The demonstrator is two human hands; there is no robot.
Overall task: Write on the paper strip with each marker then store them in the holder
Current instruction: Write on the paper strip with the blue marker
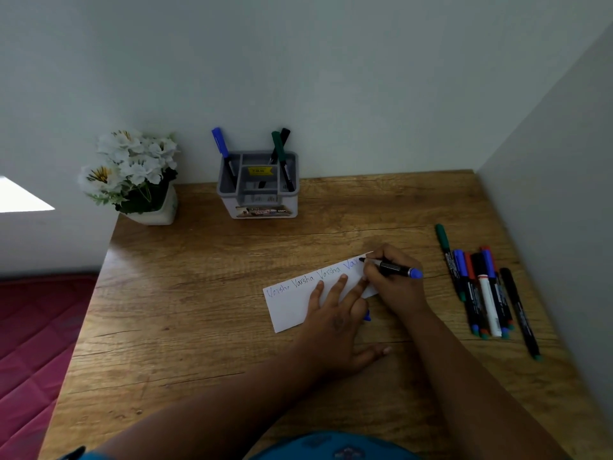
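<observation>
A white paper strip (292, 303) lies slanted on the wooden desk (199, 293) with handwritten words along its upper edge. My right hand (394, 283) grips a black marker with a blue end (394, 268), its tip touching the strip's right end. My left hand (335, 313) lies flat on the strip, fingers spread; a blue cap (367, 315) peeks out beside its fingers. The grey and white holder (258, 200) stands at the back with a blue marker (221, 151), a green marker (278, 146) and a black one (284, 136) in it.
Several loose markers (481, 290) lie in a bunch on the desk's right side, close to the right wall. A pot of white flowers (132, 174) stands at the back left corner. Left of the desk lies a red quilted surface (33, 343).
</observation>
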